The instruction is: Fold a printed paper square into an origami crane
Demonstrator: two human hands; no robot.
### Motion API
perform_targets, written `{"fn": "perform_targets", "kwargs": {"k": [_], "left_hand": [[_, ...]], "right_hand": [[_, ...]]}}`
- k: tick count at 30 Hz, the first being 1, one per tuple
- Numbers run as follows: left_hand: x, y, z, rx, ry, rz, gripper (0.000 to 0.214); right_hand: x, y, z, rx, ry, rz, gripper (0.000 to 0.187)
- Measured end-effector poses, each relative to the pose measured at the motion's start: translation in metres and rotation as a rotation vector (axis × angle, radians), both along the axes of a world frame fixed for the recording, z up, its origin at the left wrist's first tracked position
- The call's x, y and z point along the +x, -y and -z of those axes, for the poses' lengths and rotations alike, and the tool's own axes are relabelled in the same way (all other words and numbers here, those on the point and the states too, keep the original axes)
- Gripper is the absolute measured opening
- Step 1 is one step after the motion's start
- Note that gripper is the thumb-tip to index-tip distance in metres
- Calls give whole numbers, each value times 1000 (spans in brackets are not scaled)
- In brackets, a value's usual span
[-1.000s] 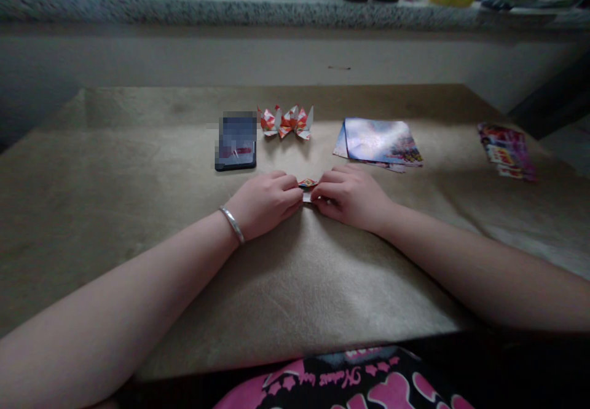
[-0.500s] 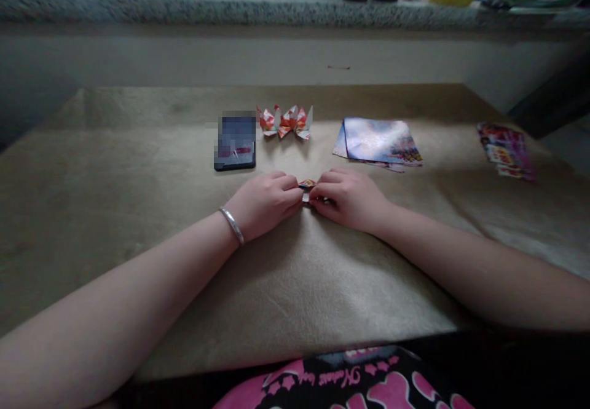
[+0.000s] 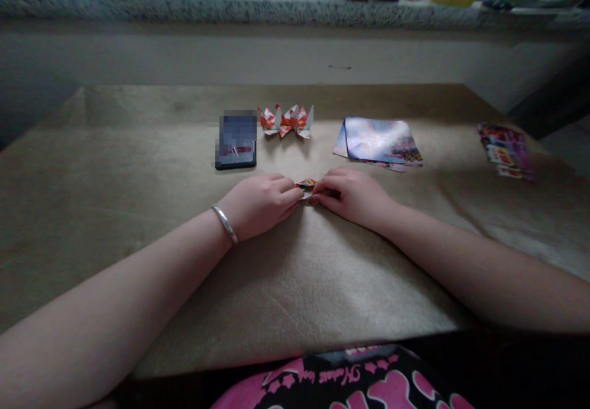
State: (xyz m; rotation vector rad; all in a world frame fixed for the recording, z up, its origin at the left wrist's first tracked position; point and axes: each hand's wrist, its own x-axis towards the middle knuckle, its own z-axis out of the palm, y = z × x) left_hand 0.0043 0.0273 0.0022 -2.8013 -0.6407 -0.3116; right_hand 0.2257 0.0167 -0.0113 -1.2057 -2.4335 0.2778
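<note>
A small piece of folded patterned paper [image 3: 306,183], red and multicoloured with white showing, sits between my two hands just above the table. My left hand [image 3: 266,205], a silver bangle at its wrist, pinches the paper's left side. At the right side, the fingertips of my right hand [image 3: 353,198] close on it too. Much of the paper is hidden by my fingers. Beyond the hands stand folded red and white origami cranes [image 3: 286,121], side by side.
Behind my left hand lies a dark phone-like device [image 3: 236,141], partly blurred out. Glossy picture sheets [image 3: 382,140] are stacked behind my right hand. Colourful printed papers [image 3: 506,150] lie far right on the tan-covered table [image 3: 295,310]. A stone sill [image 3: 258,10] with several items runs along the back.
My left hand has shifted slightly left and my right hand slightly right. More of the folded paper's lower part shows between the fingertips.
</note>
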Motion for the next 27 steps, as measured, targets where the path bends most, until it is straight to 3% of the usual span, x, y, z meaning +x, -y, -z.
{"fn": "perform_targets", "kwargs": {"k": [9,14,17,21,27], "left_hand": [[-8,-4,0,43,-53,96,29],[-6,-2,2,44,-52,54,34],[-5,-1,4,58,-64,37,34],[-7,-2,7,67,-45,23,32],[-6,-1,7,89,-10,5,28]], "right_hand": [[-1,-2,-1,-85,-14,94,12],[-1,-5,1,-119,-61,85,10],[3,-5,2,-42,-62,60,10],[9,-4,2,148,45,-79,16],[11,-1,1,196,96,-99,19]]}}
